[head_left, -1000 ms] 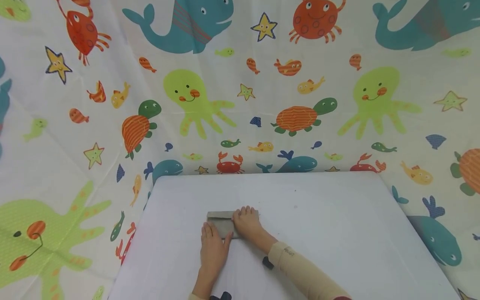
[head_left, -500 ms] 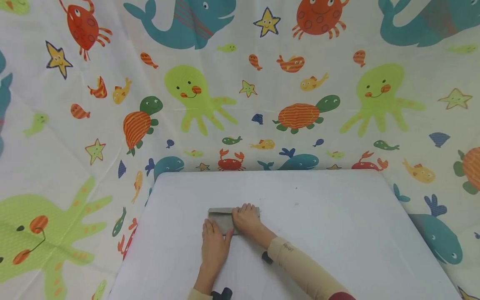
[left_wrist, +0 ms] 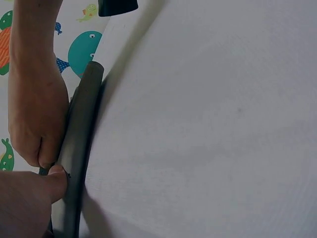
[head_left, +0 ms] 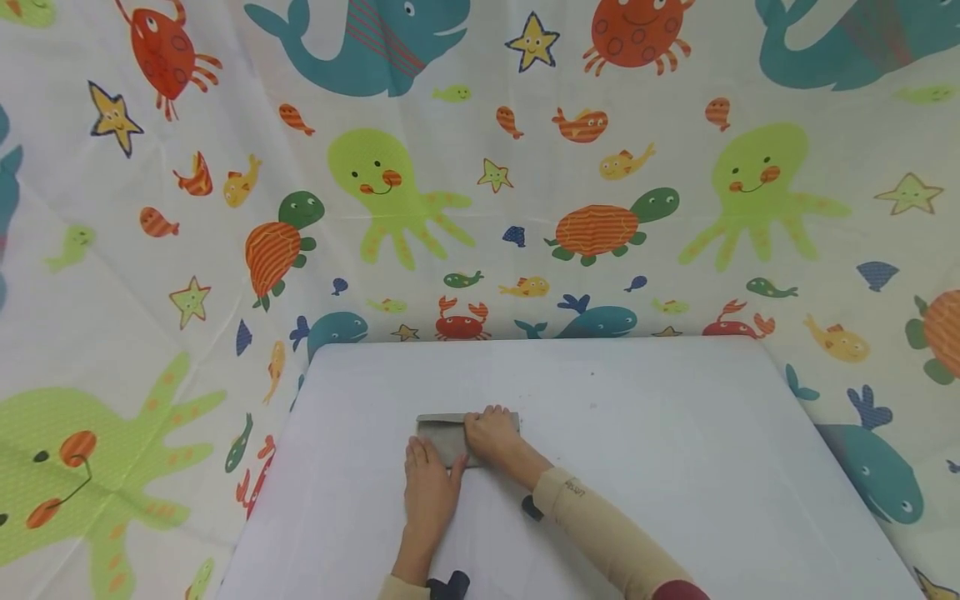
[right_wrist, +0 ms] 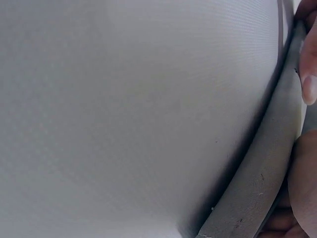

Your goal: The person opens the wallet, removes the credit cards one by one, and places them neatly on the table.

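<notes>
Still, hardly anything has shifted over the last second: the grey folded piece point(head_left: 442, 443) lies on the white surface point(head_left: 645, 467), a little left of its middle, and sits only slightly higher in my head view than it did, as does the surface's far edge. My left grip point(head_left: 431, 492) rests wide on the piece's left part, fingers straight and thumb on its near edge, just as before. My right grip point(head_left: 491, 435) is unchanged too, holding the right part, its fingers curled over the far side.
</notes>
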`<state>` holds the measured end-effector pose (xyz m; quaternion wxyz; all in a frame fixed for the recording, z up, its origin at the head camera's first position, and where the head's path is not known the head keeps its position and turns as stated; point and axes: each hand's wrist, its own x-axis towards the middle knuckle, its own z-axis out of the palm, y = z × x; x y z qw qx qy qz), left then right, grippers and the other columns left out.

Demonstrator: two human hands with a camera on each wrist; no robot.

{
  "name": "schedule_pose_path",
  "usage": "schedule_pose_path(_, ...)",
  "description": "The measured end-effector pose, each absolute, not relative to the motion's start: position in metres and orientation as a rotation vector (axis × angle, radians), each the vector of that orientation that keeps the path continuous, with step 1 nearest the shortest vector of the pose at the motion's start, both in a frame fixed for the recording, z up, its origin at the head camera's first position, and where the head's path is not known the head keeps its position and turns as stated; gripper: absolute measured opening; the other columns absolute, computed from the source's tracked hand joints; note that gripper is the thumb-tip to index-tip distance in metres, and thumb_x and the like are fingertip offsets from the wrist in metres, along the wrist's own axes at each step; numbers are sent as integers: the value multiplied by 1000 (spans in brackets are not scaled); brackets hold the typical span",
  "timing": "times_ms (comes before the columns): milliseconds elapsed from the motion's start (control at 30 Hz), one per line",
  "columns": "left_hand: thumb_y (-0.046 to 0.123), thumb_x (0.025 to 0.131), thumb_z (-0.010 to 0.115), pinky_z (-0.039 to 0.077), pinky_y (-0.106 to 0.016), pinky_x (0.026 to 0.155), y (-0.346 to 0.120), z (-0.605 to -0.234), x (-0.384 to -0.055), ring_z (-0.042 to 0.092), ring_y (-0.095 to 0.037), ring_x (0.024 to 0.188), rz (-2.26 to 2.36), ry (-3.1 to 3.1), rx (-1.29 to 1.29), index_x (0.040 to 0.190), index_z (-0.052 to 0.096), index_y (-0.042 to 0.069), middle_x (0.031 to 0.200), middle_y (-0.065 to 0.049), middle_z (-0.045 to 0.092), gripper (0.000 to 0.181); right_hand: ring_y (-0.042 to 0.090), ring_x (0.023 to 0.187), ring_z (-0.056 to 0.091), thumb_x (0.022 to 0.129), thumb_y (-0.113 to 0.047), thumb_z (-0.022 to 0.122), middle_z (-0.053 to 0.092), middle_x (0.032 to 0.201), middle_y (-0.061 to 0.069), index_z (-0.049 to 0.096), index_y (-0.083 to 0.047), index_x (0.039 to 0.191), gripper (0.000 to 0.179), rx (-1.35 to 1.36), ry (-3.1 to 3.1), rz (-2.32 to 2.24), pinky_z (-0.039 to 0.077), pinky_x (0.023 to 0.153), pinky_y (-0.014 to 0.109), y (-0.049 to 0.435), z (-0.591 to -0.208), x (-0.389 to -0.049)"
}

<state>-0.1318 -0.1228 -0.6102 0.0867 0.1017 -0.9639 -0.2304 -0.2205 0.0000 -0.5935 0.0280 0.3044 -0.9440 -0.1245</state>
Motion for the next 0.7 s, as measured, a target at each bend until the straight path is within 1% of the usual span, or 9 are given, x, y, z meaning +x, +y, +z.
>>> schedule_pose_path(133,43,94,67,38,-62,112,-122,-610,-131,37,-57,140,-705,-2866,320,139,39,-23,147,-45,35,85,24,80,69,102,-20,53,73,92,15,63,-5,117,23,941,-2926,-326,60,72,36,0,-592,-222)
schedule_pose_path(233,41,93,68,36,-62,114,-122,-609,-130,35,-56,141,-725,-2867,329,139,39,-24,148,-45,33,85,20,72,69,101,-17,54,72,84,10,62,-6,110,16,907,-2963,-223,60,66,33,0,-588,-225)
schedule_pose_path(333,41,93,68,34,-62,116,-122,-608,-129,33,-55,143,-753,-2879,334,140,38,-24,150,-45,31,85,14,63,64,101,-16,55,69,76,4,60,-7,103,10,873,-3000,-145,58,59,30,1,-582,-229)
schedule_pose_path(400,42,93,68,33,-61,117,-123,-608,-128,32,-55,144,-765,-2883,338,140,37,-23,151,-44,30,86,13,59,62,101,-16,55,68,73,3,60,-8,101,10,882,-3009,-138,58,57,30,1,-579,-231)
schedule_pose_path(500,42,93,68,34,-61,116,-123,-608,-128,33,-55,143,-762,-2875,332,140,38,-23,150,-44,31,85,15,59,62,102,-17,53,67,73,4,59,-8,103,11,896,-3025,-127,57,56,31,2,-576,-231)
schedule_pose_path(633,43,93,68,36,-60,115,-123,-609,-128,36,-55,141,-742,-2857,314,139,40,-23,149,-44,33,85,18,62,63,104,-21,52,68,75,5,57,-8,113,17,885,-3014,-88,55,56,32,5,-580,-230)
schedule_pose_path(700,44,93,68,36,-60,115,-124,-611,-127,37,-55,141,-733,-2848,307,139,40,-23,149,-44,34,85,19,65,66,104,-21,51,70,80,6,55,-9,120,21,874,-2987,-51,55,56,32,7,-582,-228)
